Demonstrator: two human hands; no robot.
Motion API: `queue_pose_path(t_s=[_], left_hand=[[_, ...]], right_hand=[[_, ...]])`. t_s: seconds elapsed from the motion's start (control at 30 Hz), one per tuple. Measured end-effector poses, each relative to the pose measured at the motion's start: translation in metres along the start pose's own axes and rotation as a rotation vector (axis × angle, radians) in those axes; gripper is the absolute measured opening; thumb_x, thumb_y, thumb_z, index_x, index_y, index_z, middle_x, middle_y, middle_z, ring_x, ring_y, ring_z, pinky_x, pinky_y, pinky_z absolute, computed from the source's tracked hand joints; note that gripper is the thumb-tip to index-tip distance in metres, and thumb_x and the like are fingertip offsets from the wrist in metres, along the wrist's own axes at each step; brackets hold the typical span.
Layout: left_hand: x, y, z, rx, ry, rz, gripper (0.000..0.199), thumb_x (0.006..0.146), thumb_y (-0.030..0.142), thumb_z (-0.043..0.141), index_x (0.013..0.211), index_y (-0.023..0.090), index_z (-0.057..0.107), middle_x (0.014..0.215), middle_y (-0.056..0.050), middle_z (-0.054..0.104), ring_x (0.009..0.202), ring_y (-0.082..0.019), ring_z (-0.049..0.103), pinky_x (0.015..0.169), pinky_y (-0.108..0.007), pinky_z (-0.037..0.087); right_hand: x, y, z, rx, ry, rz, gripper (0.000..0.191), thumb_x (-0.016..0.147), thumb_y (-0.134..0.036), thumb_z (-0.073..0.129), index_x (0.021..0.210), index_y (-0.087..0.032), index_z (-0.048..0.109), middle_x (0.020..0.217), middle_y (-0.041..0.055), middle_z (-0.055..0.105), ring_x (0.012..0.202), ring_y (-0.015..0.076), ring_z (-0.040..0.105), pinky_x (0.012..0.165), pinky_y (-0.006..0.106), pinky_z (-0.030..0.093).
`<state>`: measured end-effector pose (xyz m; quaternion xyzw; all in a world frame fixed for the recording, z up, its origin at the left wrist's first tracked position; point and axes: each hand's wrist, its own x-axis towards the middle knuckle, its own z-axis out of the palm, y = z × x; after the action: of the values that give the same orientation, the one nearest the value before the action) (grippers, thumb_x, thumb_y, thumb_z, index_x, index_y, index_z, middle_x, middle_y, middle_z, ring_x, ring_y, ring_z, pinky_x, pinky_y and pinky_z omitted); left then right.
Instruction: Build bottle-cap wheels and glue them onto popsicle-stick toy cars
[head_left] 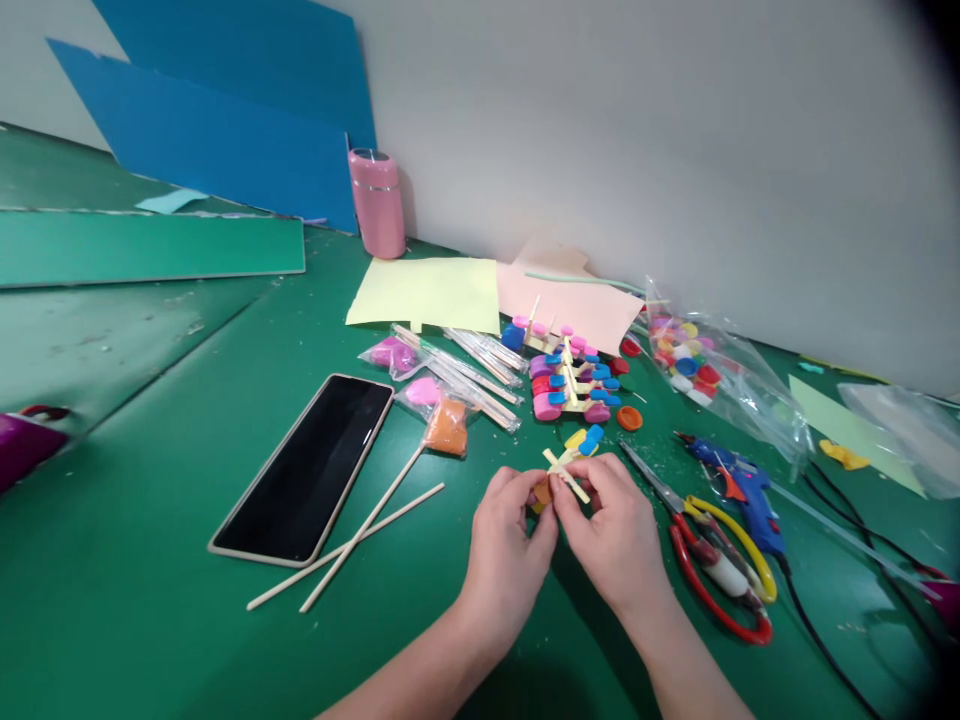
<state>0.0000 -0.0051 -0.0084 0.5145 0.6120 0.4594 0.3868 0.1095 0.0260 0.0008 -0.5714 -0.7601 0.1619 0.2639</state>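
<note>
Close together over the green table, both hands work on one small stick craft piece [568, 473], made of pale crossed sticks with blue and yellow blobs at the far end. My left hand [506, 560] is closed in a pinch at its left side, where a bit of orange-brown material shows between the fingers. With thumb and fingertips, my right hand [619, 530] grips the pale sticks from the right. The fingers partly hide the piece. Just beyond stand similar finished-looking stick pieces [570, 380] with coloured blobs. An orange bottle cap [629, 418] lies beside them.
Scissors [720, 560] and a blue glue gun [739, 490] with its cable lie right. At left are a phone [304, 470], loose wooden sticks [364, 530] and an orange clay packet [448, 428]. Behind are bagged sticks [465, 375], a bag of caps [705, 365] and a pink bottle [377, 205].
</note>
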Motion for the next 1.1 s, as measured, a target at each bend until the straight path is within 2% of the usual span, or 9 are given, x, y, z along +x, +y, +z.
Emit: queue_pose_path(t_s=[0.3, 0.5, 0.7, 0.87, 1.0, 1.1], left_hand=[[0.000, -0.001, 0.001, -0.003, -0.005, 0.000, 0.017, 0.076, 0.011, 0.049, 0.087, 0.012, 0.061, 0.069, 0.001, 0.041, 0.055, -0.010, 0.039, 0.052, -0.021, 0.034], [0.000, -0.003, 0.000, -0.009, -0.008, 0.003, 0.018, 0.075, 0.011, 0.049, 0.088, 0.012, 0.062, 0.068, 0.001, 0.041, 0.056, -0.011, 0.040, 0.053, -0.022, 0.035], [0.001, -0.006, -0.001, 0.026, -0.008, 0.008, 0.022, 0.075, 0.010, 0.049, 0.093, 0.012, 0.060, 0.071, 0.000, 0.043, 0.057, -0.011, 0.042, 0.054, -0.023, 0.037], [0.000, -0.009, 0.000, 0.089, -0.017, 0.032, 0.025, 0.072, 0.009, 0.051, 0.095, 0.012, 0.059, 0.076, -0.002, 0.046, 0.067, -0.015, 0.048, 0.062, -0.026, 0.042], [0.000, -0.013, 0.002, 0.150, 0.045, 0.091, 0.029, 0.070, 0.008, 0.053, 0.098, 0.011, 0.057, 0.085, -0.005, 0.046, 0.078, -0.017, 0.051, 0.070, -0.029, 0.045], [0.002, -0.016, 0.003, 0.259, 0.070, 0.112, 0.036, 0.067, 0.010, 0.057, 0.103, 0.013, 0.055, 0.095, -0.009, 0.046, 0.090, -0.022, 0.050, 0.077, -0.034, 0.045]], right_hand=[[0.000, 0.001, 0.000, 0.012, 0.000, -0.002, 0.008, 0.079, -0.024, 0.051, 0.077, -0.020, 0.057, 0.078, 0.0033, 0.054, 0.070, 0.0179, 0.054, 0.059, 0.028, 0.042], [0.000, -0.001, -0.007, 0.110, -0.062, -0.008, 0.012, 0.079, -0.024, 0.051, 0.088, -0.020, 0.058, 0.084, 0.0033, 0.056, 0.074, 0.0173, 0.055, 0.064, 0.027, 0.044], [-0.003, 0.000, -0.012, 0.143, -0.124, 0.026, 0.015, 0.084, -0.028, 0.047, 0.089, -0.020, 0.060, 0.079, 0.0017, 0.059, 0.061, 0.0144, 0.052, 0.057, 0.026, 0.041], [-0.009, 0.002, -0.014, 0.159, -0.120, 0.062, 0.021, 0.082, -0.032, 0.050, 0.096, -0.019, 0.059, 0.080, 0.0021, 0.060, 0.055, 0.0127, 0.047, 0.054, 0.025, 0.041], [-0.011, 0.006, -0.022, 0.195, -0.105, 0.091, 0.027, 0.081, -0.033, 0.050, 0.104, -0.018, 0.054, 0.076, 0.0011, 0.056, 0.055, 0.0123, 0.046, 0.054, 0.024, 0.043], [-0.010, 0.012, -0.028, 0.196, -0.081, 0.096, 0.026, 0.082, -0.034, 0.050, 0.102, -0.018, 0.054, 0.076, 0.0007, 0.056, 0.056, 0.0121, 0.047, 0.054, 0.024, 0.043]])
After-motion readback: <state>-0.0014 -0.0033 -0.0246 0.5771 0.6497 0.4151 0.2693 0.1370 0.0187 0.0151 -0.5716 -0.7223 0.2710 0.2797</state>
